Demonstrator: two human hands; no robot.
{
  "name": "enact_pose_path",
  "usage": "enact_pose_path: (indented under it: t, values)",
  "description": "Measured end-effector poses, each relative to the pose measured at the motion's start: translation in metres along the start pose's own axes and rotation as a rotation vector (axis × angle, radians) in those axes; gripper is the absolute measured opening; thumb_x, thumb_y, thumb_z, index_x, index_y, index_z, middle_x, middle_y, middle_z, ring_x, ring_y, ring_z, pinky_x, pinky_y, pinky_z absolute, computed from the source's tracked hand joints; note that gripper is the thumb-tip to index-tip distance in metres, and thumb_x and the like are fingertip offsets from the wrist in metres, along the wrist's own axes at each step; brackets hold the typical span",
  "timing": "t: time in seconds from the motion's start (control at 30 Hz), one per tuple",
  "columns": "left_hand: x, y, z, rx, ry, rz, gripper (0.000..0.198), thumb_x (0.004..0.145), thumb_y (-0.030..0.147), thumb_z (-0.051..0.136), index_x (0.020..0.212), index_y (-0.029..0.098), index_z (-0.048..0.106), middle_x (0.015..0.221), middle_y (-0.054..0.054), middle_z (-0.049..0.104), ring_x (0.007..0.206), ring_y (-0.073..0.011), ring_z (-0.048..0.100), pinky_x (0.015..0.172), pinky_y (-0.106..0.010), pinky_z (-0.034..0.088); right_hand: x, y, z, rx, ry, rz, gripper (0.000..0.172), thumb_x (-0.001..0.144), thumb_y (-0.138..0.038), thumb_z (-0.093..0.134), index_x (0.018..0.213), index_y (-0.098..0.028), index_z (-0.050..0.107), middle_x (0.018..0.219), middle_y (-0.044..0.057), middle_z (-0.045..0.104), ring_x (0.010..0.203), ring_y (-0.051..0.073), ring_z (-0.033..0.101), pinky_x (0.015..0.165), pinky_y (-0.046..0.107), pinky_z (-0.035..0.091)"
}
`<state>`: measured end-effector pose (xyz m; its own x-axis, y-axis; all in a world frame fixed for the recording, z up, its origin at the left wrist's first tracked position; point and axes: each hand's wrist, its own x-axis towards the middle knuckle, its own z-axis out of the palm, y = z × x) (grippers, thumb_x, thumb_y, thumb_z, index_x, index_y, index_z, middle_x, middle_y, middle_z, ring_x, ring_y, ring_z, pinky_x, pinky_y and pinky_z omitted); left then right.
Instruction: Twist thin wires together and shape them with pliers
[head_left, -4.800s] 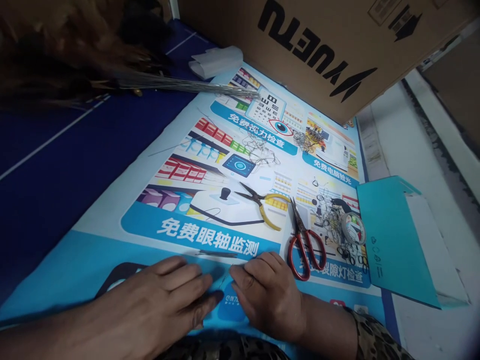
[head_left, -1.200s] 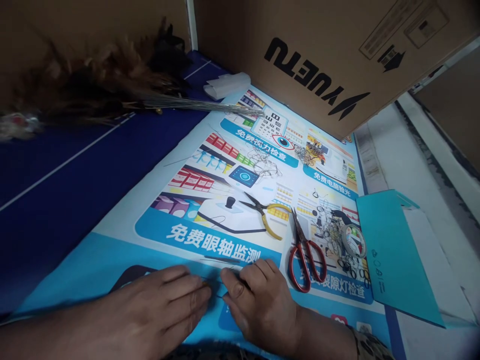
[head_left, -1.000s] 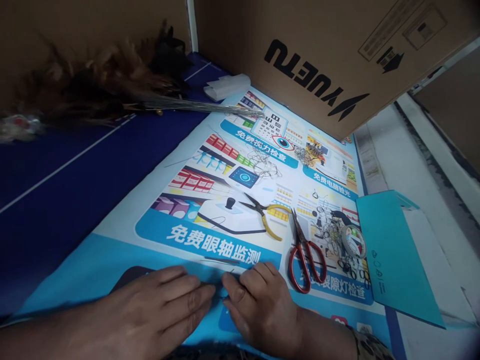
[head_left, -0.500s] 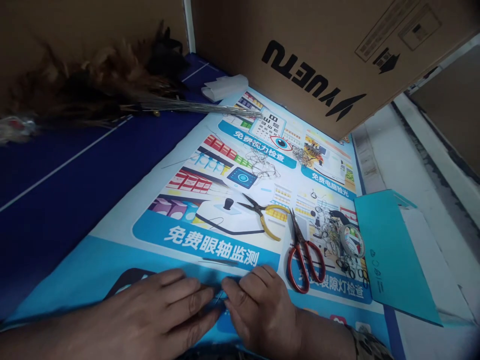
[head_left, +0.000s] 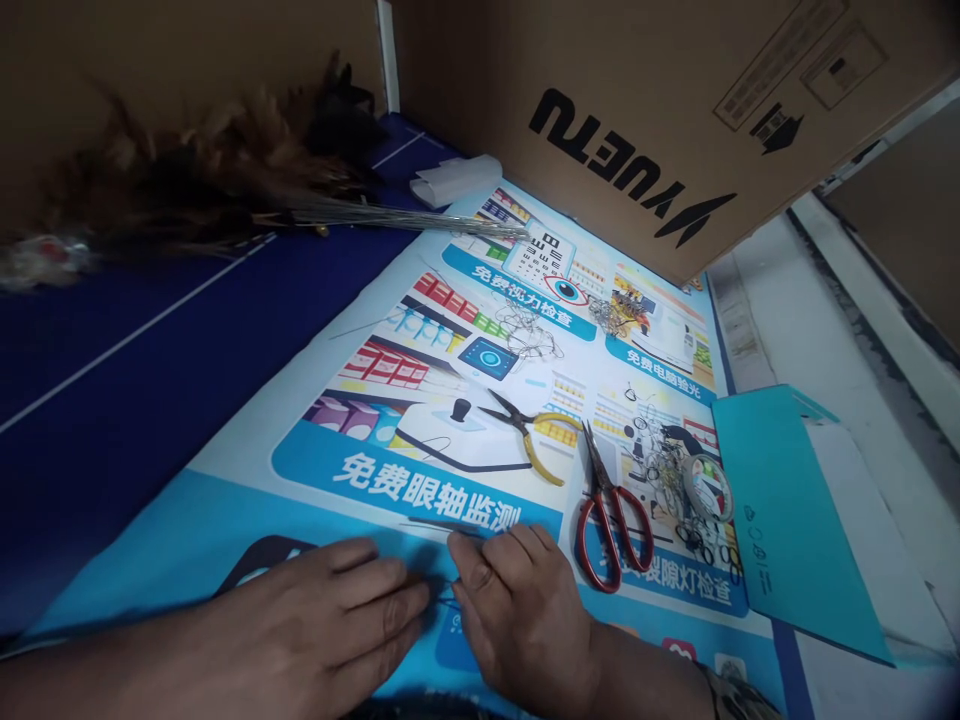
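Observation:
Low in the head view, my left hand [head_left: 345,620] bends over the blue sheet with its fingers together; its thumb and whatever it may grip are hidden. Facing it, my right hand [head_left: 521,610] pinches a thin dark strand [head_left: 448,592], perhaps wire, which shows in the narrow gap between my hands. Just beyond my fingertips lie some straight thin wires [head_left: 431,524]. Red-handled scissors [head_left: 611,520] rest to the right of my right hand. Yellow-handled pliers [head_left: 529,430] lie open farther up the sheet.
Tangled wire [head_left: 529,330] lies mid-sheet. Small rings and a tape roll [head_left: 707,488] sit beside a teal card folder [head_left: 795,520] at the right. Brown feathers [head_left: 217,160] with a bundle of long wires [head_left: 420,217] lie back left. A large cardboard box [head_left: 600,60] stands behind.
My hands have drawn slightly apart, and the right fingertips have risen a little. The whole view has shifted slightly. Scissors and pliers stay in place on the sheet.

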<state>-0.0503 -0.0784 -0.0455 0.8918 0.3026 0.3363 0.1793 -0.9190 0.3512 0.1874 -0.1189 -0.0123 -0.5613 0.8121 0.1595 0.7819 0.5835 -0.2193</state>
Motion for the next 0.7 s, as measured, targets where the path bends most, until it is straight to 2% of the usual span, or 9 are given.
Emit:
enact_pose_path:
  t: [0.43, 0.7]
  values:
    - [0.0047, 0.0002, -0.0068, 0.027, 0.016, -0.022, 0.024, 0.097, 0.034, 0.052, 0.115, 0.027, 0.067, 0.114, 0.005, 0.073, 0.094, -0.0178, 0.061, 0.091, -0.035, 0.038, 0.0029, -0.0012, -0.0019, 0.039, 0.034, 0.031, 0.034, 0.093, -0.022, 0.049, 0.123, -0.009, 0.058, 0.084, 0.008, 0.061, 0.073, 0.023, 0.050, 0.066, 0.038, 0.038]
    - [0.0036, 0.0004, -0.0073, 0.040, 0.007, -0.016, 0.025, 0.094, 0.034, 0.058, 0.116, 0.027, 0.066, 0.114, 0.004, 0.073, 0.096, -0.0178, 0.060, 0.094, -0.034, 0.037, 0.0048, -0.0012, 0.0003, 0.010, 0.032, 0.054, 0.037, 0.094, -0.024, 0.049, 0.126, -0.008, 0.056, 0.086, 0.009, 0.062, 0.075, 0.024, 0.052, 0.067, 0.039, 0.040]
